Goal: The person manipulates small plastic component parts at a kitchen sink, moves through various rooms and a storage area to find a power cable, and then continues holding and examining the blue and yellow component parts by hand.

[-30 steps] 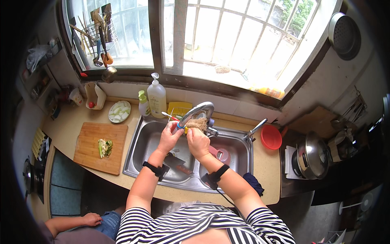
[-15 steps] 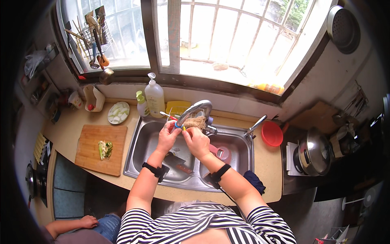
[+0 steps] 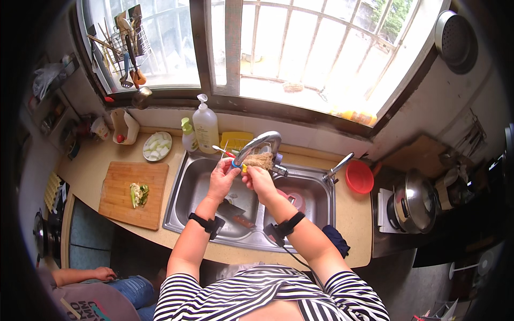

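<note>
Tan and fibrous, a rough scrubbing pad (image 3: 261,160) sits clenched in the right hand (image 3: 261,181), held above the left basin of the steel double sink (image 3: 184,200), just under the curved chrome tap (image 3: 262,142). The left hand (image 3: 222,179) grips a small utensil with a blue and yellow handle (image 3: 239,166), its pale tip poking out toward 11 o'clock; what kind of utensil it is cannot be told. Both hands meet, almost touching. To scrub well, I would judge that the left hand should keep the handle firm while the pad works along it in short strokes, staying over the basin so drips fall in.

A dark-bladed knife (image 3: 235,212) lies in the basin below. At 9 o'clock a wooden cutting board (image 3: 120,195) carries chopped greens (image 3: 139,193); at 10 o'clock stands a white plate of pale slices (image 3: 157,146); at 11 a clear pump bottle (image 3: 205,127). At 3 o'clock rests a smooth red bowl (image 3: 359,177).
</note>
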Demonstrator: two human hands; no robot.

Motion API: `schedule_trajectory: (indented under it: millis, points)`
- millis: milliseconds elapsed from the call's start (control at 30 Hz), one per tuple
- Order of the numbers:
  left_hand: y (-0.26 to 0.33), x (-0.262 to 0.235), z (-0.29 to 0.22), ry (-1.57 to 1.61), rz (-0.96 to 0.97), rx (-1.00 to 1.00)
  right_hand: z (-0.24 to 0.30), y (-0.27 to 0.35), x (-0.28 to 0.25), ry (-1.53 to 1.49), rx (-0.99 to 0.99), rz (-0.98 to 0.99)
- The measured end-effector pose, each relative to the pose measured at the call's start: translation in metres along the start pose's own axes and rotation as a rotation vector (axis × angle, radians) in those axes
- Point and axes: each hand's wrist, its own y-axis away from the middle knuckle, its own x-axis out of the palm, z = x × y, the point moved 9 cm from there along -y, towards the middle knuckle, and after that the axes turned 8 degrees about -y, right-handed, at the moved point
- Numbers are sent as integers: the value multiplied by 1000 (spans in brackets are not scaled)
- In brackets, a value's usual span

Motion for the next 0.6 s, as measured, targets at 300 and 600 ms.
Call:
schedule_trajectory:
  millis: [300, 600]
  points:
    - [1, -3, -3, -44, 6, -34, 69, 40, 16, 707, -580, -141]
    - [1, 5, 1, -19, 10, -26, 42, 31, -15, 501, -477, -309]
